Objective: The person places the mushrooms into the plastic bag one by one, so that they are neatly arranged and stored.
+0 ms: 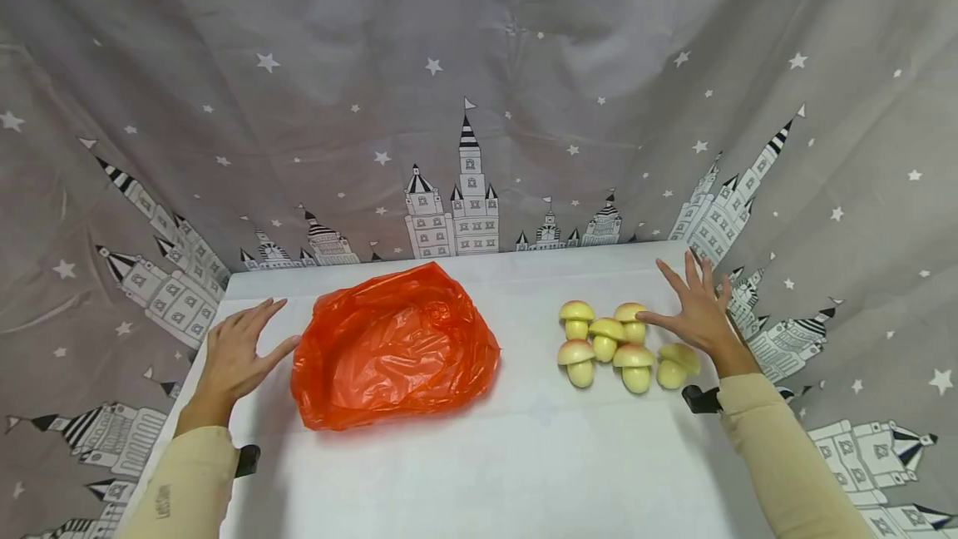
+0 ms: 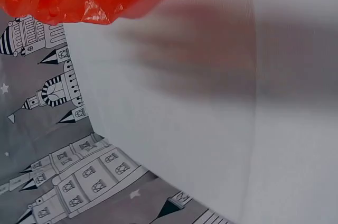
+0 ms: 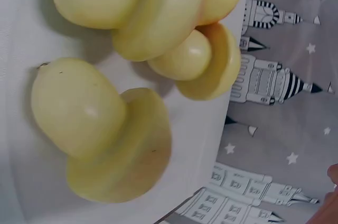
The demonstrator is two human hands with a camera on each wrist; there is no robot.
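A red plastic bag point(image 1: 397, 364), its mouth spread wide, lies left of the middle of the white table. Beside its left edge my left hand point(image 1: 235, 352) hovers with fingers extended and thumb pointing at the bag, holding nothing. Several yellow toy mushrooms point(image 1: 604, 338) with reddish-tinted caps lie grouped on the right. Over the group's right side is my right hand point(image 1: 699, 314), fingers spread, its thumb overlapping a back mushroom in the head view. The right wrist view shows a mushroom point(image 3: 79, 108) up close, while the left wrist view catches the bag's edge point(image 2: 95, 2).
The white table point(image 1: 479, 472) runs up to a grey curtain point(image 1: 479, 40) printed with castles and stars, which also hangs along both sides. Dark wrist straps point(image 1: 249, 460) show at both beige sleeves point(image 1: 183, 485).
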